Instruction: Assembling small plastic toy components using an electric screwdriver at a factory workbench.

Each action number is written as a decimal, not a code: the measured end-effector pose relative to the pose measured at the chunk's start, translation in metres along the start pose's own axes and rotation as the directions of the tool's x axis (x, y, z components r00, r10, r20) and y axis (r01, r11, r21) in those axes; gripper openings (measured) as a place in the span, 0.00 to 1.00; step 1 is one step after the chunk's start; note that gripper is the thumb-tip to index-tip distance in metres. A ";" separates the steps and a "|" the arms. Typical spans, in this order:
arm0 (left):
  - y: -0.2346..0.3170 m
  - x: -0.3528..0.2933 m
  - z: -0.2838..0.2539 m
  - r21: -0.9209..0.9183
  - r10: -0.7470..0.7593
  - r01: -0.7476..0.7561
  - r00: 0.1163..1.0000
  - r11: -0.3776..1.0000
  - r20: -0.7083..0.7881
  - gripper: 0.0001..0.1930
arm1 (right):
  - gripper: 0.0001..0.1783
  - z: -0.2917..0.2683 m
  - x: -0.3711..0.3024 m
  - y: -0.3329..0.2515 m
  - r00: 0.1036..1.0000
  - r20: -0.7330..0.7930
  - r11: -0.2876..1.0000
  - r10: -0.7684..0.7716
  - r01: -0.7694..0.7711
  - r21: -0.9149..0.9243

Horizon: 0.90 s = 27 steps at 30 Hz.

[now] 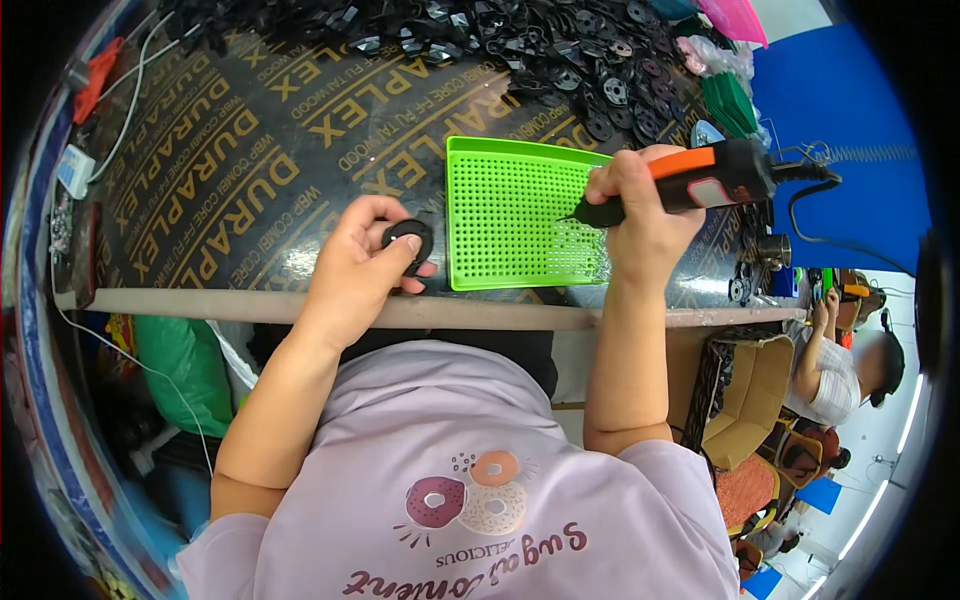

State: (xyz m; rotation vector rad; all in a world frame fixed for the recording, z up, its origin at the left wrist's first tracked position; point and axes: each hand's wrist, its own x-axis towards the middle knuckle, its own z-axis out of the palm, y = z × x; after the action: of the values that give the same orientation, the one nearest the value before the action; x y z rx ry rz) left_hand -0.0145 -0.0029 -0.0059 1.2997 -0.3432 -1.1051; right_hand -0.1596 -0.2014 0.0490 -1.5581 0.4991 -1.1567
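Between the thumb and fingers of my left hand [362, 258] is a round black plastic part [408, 238], held just left of the green tray. My right hand [645, 215] is wrapped round an electric screwdriver [715, 180], black with an orange stripe. Its thin bit points left, over the tray. A cord leaves the tool's back end on the right. The shallow green perforated tray [520, 215] lies between my hands, with small shiny pieces, perhaps screws, at its right side, partly hidden by my right hand.
Many black plastic parts [610, 80] are heaped along the table's far side. Green pieces [730, 105] and a small metal cup [773, 249] sit at the right. A cardboard box [748, 385] stands below the table edge. Other people [835, 365] are farther right.
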 end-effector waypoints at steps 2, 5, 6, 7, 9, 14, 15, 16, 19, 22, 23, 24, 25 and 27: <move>-0.001 0.000 0.000 0.005 -0.014 0.014 1.000 1.000 0.013 0.16 | 0.09 0.000 0.001 0.000 0.999 -0.046 0.975 0.003 0.007 0.222; -0.003 0.003 -0.001 -0.013 -0.038 0.039 0.998 0.999 0.045 0.18 | 0.06 -0.002 0.004 -0.014 0.993 0.015 0.938 -0.114 0.102 0.331; -0.003 0.004 -0.001 -0.011 -0.039 0.039 0.998 0.999 0.055 0.18 | 0.07 0.003 0.004 -0.018 0.992 0.048 0.932 -0.118 0.094 0.351; -0.003 0.005 0.000 -0.014 -0.033 0.034 0.996 0.999 0.079 0.18 | 0.10 0.009 0.004 -0.023 0.990 0.065 0.919 -0.127 0.092 0.383; -0.004 0.006 -0.002 -0.022 -0.009 0.011 0.995 1.000 0.097 0.18 | 0.10 0.028 -0.002 -0.026 0.980 0.163 0.861 -0.113 0.015 0.508; -0.002 0.010 -0.004 0.032 -0.035 0.033 0.998 0.999 0.055 0.18 | 0.10 0.070 -0.015 -0.008 0.919 0.342 0.809 -0.197 -0.045 0.586; -0.002 0.011 -0.005 0.021 -0.040 0.038 0.997 0.999 0.066 0.18 | 0.11 0.074 -0.015 -0.008 0.921 0.345 0.818 -0.182 -0.053 0.573; -0.002 0.011 -0.006 0.011 -0.045 0.045 0.996 0.999 0.079 0.17 | 0.11 0.077 -0.016 -0.007 0.920 0.348 0.816 -0.181 -0.057 0.575; -0.003 0.011 -0.006 0.038 -0.066 0.063 0.995 0.997 0.076 0.17 | 0.11 0.082 -0.018 -0.004 0.931 0.347 0.829 -0.115 -0.103 0.550; -0.003 0.010 -0.006 0.025 -0.066 0.064 0.995 0.998 0.078 0.17 | 0.11 0.083 -0.020 -0.004 0.930 0.352 0.837 -0.107 -0.107 0.536; -0.002 0.009 -0.006 0.024 -0.066 0.064 0.995 0.998 0.077 0.17 | 0.11 0.083 -0.020 -0.003 0.930 0.353 0.837 -0.106 -0.108 0.536; -0.002 0.009 -0.006 0.024 -0.068 0.066 0.995 0.998 0.075 0.17 | 0.12 0.083 -0.021 -0.003 0.932 0.349 0.847 -0.096 -0.108 0.520; -0.001 0.009 -0.005 0.024 -0.071 0.069 0.995 0.997 0.075 0.17 | 0.12 0.083 -0.021 -0.002 0.935 0.344 0.857 -0.085 -0.108 0.504; -0.002 0.009 -0.005 0.025 -0.073 0.071 0.994 0.997 0.079 0.17 | 0.12 0.084 -0.022 -0.002 0.937 0.340 0.854 -0.081 -0.112 0.509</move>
State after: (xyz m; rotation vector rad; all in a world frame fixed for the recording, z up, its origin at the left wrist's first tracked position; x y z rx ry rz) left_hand -0.0070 -0.0072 -0.0121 1.2985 -0.3717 -1.2193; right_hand -0.0972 -0.1413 0.0467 -1.2311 -0.0513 -0.8730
